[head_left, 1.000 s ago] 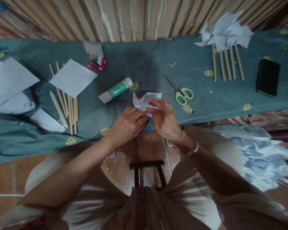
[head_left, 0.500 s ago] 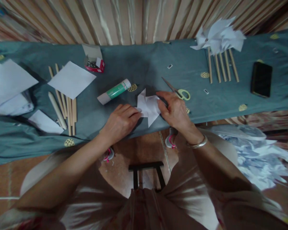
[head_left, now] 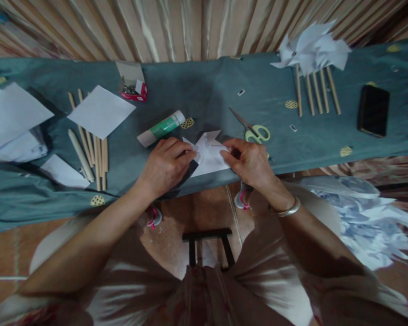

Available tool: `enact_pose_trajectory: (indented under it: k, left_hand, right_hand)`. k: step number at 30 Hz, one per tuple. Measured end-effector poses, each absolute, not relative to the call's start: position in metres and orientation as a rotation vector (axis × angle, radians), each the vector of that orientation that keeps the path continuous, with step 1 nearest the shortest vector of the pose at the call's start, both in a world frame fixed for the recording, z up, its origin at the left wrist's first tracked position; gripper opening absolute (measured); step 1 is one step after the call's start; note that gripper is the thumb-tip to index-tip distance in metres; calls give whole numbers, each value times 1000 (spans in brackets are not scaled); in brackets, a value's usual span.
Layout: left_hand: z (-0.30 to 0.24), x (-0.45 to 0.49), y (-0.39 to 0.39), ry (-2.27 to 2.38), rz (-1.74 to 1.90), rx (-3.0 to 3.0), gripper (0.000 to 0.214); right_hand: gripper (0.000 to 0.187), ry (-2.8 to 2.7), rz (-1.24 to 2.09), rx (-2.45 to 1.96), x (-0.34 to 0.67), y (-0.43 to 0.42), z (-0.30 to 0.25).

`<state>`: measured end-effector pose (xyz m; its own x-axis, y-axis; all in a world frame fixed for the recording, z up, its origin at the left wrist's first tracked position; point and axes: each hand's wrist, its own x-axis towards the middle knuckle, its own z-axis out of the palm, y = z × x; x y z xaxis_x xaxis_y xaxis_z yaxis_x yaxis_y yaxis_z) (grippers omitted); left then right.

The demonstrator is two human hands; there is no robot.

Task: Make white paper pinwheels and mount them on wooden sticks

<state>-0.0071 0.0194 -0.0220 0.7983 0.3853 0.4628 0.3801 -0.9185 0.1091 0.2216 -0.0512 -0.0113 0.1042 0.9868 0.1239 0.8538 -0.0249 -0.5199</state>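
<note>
Nearly closed, my left hand (head_left: 168, 164) pinches the white paper pinwheel (head_left: 209, 157) at nine o'clock, my right hand (head_left: 253, 162) at three. It is over the tablecloth (head_left: 197, 90), with scissors (head_left: 251, 128) at two o'clock.

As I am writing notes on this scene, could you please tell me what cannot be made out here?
In the head view:
How the left hand meets the folded paper: its own fingers cover it.
Print on the green tube: too small and blurred.
Rest of the paper stack: cut off by the left edge.
Upper ends of the pinwheel sticks: hidden by paper blades.
</note>
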Motion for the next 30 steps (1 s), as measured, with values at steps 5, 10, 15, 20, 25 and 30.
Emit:
enact_pose_trajectory:
  k: [5,10,15,20,25,30]
  left_hand:
    - [-18,0,5,520,751,2930,22]
    - [-20,6,-3,521,603,2965,17]
    - [-19,9,-3,501,569,3003,18]
    - [-20,9,-5,466,620,3054,17]
    - [-21,8,-5,480,619,3075,17]
    - [-18,7,-6,488,554,3018,18]
  right_hand:
    - [17,-1797,372,-1899,221,-55,-15]
    - [23,-1836,348,-1866,220,-58,-16]
    - [27,-1886,281,-1759,221,-59,-13]
    - [25,-1933,243,-1619,224,-58,-12]
    - [26,-1957,306,-1563,227,-59,-10]
    - [28,-1987,355,-1538,230,-60,-11]
